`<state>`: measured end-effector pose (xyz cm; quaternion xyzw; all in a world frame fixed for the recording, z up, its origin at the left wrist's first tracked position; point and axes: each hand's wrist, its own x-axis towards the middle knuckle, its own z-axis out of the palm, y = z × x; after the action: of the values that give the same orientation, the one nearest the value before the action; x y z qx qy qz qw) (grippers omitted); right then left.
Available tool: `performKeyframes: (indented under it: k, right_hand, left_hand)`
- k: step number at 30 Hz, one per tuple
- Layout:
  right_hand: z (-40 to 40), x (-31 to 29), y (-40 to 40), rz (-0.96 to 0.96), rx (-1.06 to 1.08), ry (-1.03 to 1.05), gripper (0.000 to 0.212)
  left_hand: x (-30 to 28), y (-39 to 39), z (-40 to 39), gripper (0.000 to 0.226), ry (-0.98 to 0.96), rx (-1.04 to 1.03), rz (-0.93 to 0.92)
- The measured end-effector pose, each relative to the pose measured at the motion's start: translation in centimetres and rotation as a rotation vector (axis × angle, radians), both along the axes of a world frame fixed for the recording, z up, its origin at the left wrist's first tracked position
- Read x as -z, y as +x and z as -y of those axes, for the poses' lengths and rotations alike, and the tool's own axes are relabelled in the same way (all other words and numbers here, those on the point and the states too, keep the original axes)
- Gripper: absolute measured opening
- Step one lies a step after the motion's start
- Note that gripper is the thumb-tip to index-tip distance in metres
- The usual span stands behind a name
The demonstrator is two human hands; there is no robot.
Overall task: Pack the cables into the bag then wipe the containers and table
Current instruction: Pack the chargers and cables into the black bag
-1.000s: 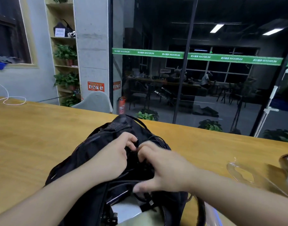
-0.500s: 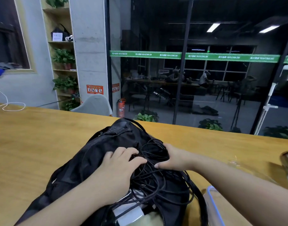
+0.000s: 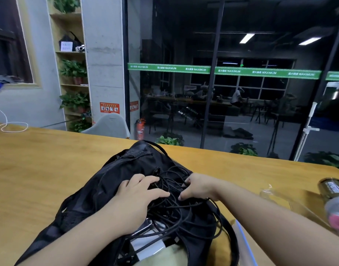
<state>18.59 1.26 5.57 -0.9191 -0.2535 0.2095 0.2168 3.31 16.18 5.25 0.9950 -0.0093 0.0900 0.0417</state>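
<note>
A black bag (image 3: 115,181) lay open on the wooden desk (image 3: 40,166), filling the lower middle of the view, its far end pointing to 12 o'clock. A tangle of thin black cables (image 3: 174,204) sat on top of the bag's opening, some loops spilling over its edge toward 4 o'clock. Under the cables, near the 6 o'clock edge, a flat silver object (image 3: 149,244) showed inside the bag; what it was could not be told.

The left hand (image 3: 134,200) rested on the cables from 8 o'clock, fingers stretched out and spread flat, pressing the tangle down rather than closing round it. The right hand (image 3: 199,187) came in from 4 o'clock and lay against the cables at the bag's right side. Its thumb pointed down toward the other hand and its fingers were tucked in among the strands, so whether they actually gripped a cable could not be told. The two hands were near each other but apart, with cable between them.

At 3 o'clock on the desk stood a clear plastic container (image 3: 276,198), and just beyond it at the frame edge lay a bottle (image 3: 333,200) on its side with a dark label and pink end. A second clear container with a blue rim (image 3: 243,239) sat just beside the bag at 5 o'clock. A white cord (image 3: 13,127) lay at 10 o'clock, well apart from the bag.
</note>
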Motion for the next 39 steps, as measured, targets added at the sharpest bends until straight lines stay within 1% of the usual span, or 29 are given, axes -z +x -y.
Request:
performKeyframes:
  k: [1,2,3,5,6,7,9,10,12,14,17,18,19,21,24,25,26,27,29,31,33,37,39]
  right_hand:
    - [0.0,-0.1,-0.2,0.020,-0.014,0.028,0.021]
    - [0.1,-0.3,-0.5,0.043,-0.026,0.057,0.014]
    - [0.1,-0.7,-0.8,0.068,-0.039,0.085,0.012]
    - [0.2,-1.6,-1.5,0.134,-0.085,0.117,0.013]
    - [0.2,-2.1,-1.8,0.162,-0.119,0.127,0.015]
    - [0.3,-2.4,-2.1,0.181,-0.159,0.140,0.015]
    - [0.3,-3.1,-2.9,0.207,-0.230,0.173,0.016]
    - [0.3,-3.5,-3.3,0.225,-0.264,0.194,0.016]
    - [0.2,-4.2,-4.3,0.271,-0.335,0.258,0.012]
    - [0.1,-5.0,-5.5,0.318,-0.409,0.314,0.015]
    - [0.3,-6.1,-6.8,0.455,-0.474,0.267,0.029]
    - [0.5,-6.5,-7.1,0.515,-0.487,0.275,0.028]
    - [0.8,-7.0,-7.4,0.565,-0.493,0.324,0.024]
    - [1.7,-8.3,-8.1,0.614,-0.464,0.540,0.018]
    - [3.3,-9.6,-8.1,0.693,-0.343,0.882,0.025]
    - [3.7,-9.7,-7.8,0.696,-0.279,0.929,0.027]
    - [3.9,-9.6,-7.3,0.682,-0.201,0.925,0.029]
    - [4.0,-9.2,-6.5,0.655,-0.117,0.870,0.029]
    - [4.0,-7.8,-4.7,0.565,0.015,0.649,0.024]
    - [3.8,-6.2,-3.5,0.448,0.046,0.381,0.018]
    - [3.6,-5.1,-3.5,0.374,-0.043,0.175,0.023]
    - [2.1,-2.7,-6.4,0.327,-0.289,-0.064,0.038]
    - [1.4,-1.3,-7.4,0.376,-0.342,-0.149,0.031]
  left_hand:
    - [-0.3,-0.1,-0.2,0.082,-0.026,-0.006,-0.003]
    - [-0.6,-0.1,-0.4,0.082,-0.053,-0.006,0.008]
    - [-0.7,-0.1,-0.6,0.079,-0.087,-0.003,0.027]
    - [-1.0,-0.1,-1.1,0.063,-0.190,-0.011,0.105]
    - [-1.0,0.0,-1.3,0.054,-0.204,-0.011,0.157]
    - [-1.1,0.0,-1.4,0.050,-0.180,-0.007,0.208]
    - [-1.3,0.4,-1.7,0.062,-0.107,0.060,0.298]
    - [-1.5,0.6,-1.6,0.064,-0.082,0.106,0.321]
    - [-1.6,1.1,-1.4,0.061,-0.048,0.173,0.337]
    - [-1.6,1.6,-1.3,0.063,-0.059,0.193,0.359]
    - [-1.3,1.9,-1.5,0.062,-0.131,0.216,0.528]
    - [-1.2,1.9,-1.6,0.061,-0.137,0.226,0.577]
    - [-1.1,2.0,-1.9,0.060,-0.136,0.229,0.612]
    - [-0.9,2.1,-2.4,0.056,-0.144,0.225,0.638]
    - [-0.7,2.1,-2.8,0.058,-0.223,0.226,0.615]
    - [-0.6,2.0,-3.0,0.059,-0.256,0.227,0.618]
    - [-0.6,2.0,-3.1,0.059,-0.282,0.222,0.628]
    - [-0.6,2.0,-3.2,0.059,-0.301,0.213,0.639]
    - [-0.4,2.0,-3.2,0.058,-0.325,0.194,0.662]
    - [-0.2,2.1,-3.0,0.052,-0.335,0.189,0.681]
    - [0.0,2.2,-2.9,0.048,-0.328,0.192,0.687]
    - [0.4,2.4,-3.2,0.050,-0.283,0.209,0.714]
    - [0.5,2.3,-3.5,0.053,-0.284,0.218,0.709]
